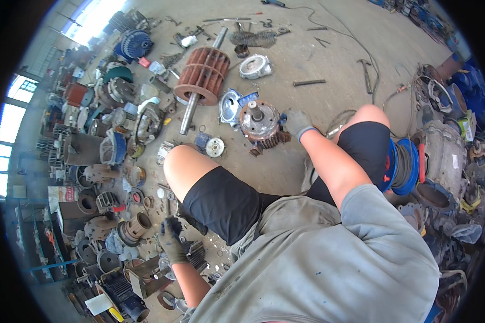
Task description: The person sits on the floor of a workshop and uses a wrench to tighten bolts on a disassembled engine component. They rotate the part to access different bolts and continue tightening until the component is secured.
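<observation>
The motor (256,125) is being supported shaft-up on the floor (328,48), ahead of the knees (179,169); the right hand (298,123) is being held close by its right side; whether its fingers are being pinched on anything cannot be told. The left hand (171,242) is being held low, near a finned part (195,255); its grip cannot be told either; a rusty rotor (203,74) is being seen beyond the motor.

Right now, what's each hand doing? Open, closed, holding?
Left hand: gloved, near scattered parts on the floor; grip cannot be told.
Right hand: gloved, beside the round metal unit with upright shaft; open or closed unclear.
</observation>
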The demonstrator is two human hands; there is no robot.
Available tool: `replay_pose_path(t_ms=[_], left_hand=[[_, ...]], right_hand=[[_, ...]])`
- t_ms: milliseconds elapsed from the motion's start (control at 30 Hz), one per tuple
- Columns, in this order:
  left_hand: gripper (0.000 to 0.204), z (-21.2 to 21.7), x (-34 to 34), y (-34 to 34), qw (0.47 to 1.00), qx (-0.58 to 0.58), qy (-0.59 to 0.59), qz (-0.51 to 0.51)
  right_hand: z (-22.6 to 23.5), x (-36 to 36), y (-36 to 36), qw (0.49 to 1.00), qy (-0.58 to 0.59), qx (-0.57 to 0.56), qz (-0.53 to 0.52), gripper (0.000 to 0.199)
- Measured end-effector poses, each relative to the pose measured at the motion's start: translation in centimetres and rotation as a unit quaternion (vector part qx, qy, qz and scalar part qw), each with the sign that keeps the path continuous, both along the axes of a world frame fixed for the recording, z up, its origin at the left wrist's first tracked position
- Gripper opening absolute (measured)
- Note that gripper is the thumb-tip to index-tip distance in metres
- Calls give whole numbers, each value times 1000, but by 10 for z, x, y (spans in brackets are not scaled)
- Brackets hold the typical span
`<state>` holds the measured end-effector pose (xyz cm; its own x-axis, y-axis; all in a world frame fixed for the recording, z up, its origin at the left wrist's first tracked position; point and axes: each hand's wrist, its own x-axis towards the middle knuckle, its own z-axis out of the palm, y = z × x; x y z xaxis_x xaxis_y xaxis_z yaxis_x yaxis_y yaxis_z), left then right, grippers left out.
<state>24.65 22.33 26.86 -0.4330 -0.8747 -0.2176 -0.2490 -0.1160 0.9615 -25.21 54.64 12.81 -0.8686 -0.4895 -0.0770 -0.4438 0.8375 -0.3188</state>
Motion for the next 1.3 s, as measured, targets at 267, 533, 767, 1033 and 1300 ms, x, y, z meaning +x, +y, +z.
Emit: replay_pose_path(t_ms=[267,533,767,1033,1300], left_hand=[[39,140,-152,78,964,-163,149,-147],[30,135,-297,128,928,-115,110,-336],[38,122,-345,117,919,-99,117,-363],[35,138,-358,77,920,-109,151,-345],[41,50,-408,40,936,-79,38,-342]], right_hand=[[-27,2,7,993,-17,-116,7,43],[-12,13,13,993,-37,-114,21,43],[-6,5,10,991,-57,-124,5,42],[-20,7,17,984,-37,-174,3,37],[-15,5,16,981,-59,-183,-7,34]])
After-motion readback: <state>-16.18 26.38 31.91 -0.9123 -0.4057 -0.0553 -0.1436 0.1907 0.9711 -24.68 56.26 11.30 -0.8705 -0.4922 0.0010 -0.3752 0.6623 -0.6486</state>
